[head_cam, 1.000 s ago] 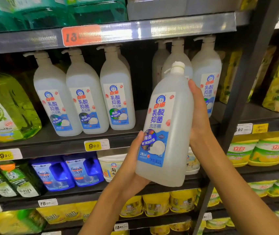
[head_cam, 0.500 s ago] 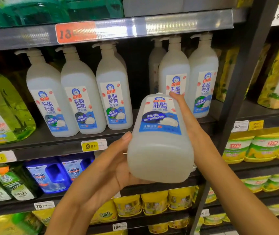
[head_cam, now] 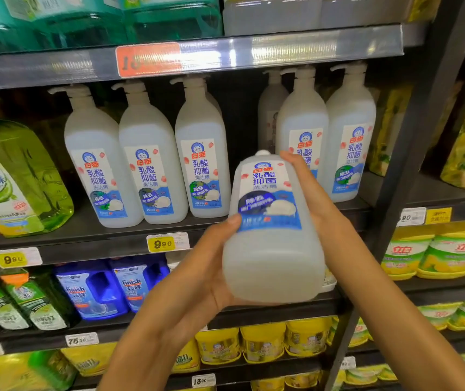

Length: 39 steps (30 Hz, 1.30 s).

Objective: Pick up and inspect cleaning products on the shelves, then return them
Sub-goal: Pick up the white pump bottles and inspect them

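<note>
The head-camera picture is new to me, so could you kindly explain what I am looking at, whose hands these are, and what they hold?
There is no machine here: a person wears a wide-angle camera on the head, looking forward and down, so you see that person's own two bare arms reaching in from below. This single view faces shop shelves. Both hands hold one white pump bottle, tilted with its top away from the camera. The left hand cradles its lower side, thumb on the label; the right hand grips the far side. On the middle shelf stand matching white bottles, with a gap among them behind the held one. A green bottle stands to the left, blue containers sit a shelf below, and yellow tubs lower still.
</note>
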Each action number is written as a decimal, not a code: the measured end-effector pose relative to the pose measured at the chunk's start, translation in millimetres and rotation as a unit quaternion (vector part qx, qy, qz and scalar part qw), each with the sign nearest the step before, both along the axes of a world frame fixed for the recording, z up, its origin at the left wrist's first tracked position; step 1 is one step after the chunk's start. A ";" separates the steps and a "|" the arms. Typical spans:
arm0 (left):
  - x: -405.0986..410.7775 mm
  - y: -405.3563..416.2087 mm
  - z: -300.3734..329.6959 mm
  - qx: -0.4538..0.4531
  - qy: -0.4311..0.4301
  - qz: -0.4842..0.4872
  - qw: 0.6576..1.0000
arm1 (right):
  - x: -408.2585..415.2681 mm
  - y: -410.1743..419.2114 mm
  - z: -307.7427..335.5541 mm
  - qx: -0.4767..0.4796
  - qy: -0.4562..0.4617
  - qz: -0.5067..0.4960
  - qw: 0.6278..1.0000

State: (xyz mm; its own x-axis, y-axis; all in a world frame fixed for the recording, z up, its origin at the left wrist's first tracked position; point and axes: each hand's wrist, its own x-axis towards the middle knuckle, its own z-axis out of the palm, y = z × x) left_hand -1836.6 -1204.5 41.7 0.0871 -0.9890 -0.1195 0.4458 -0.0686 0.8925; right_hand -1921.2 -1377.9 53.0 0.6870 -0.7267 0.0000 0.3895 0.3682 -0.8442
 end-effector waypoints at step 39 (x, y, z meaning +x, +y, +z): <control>9.2 -52.6 -50.0 -0.178 -0.436 0.243 0.848 | -7.3 -0.4 3.9 -0.196 -0.168 -0.009 0.966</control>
State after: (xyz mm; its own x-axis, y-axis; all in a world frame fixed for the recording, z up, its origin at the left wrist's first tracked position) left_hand -1827.4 -1257.1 -8.3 0.3974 -0.7709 0.4978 -0.4951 0.2765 0.8236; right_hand -1928.5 -1378.3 56.9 0.5885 -0.6369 0.4980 0.6684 0.0367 -0.7429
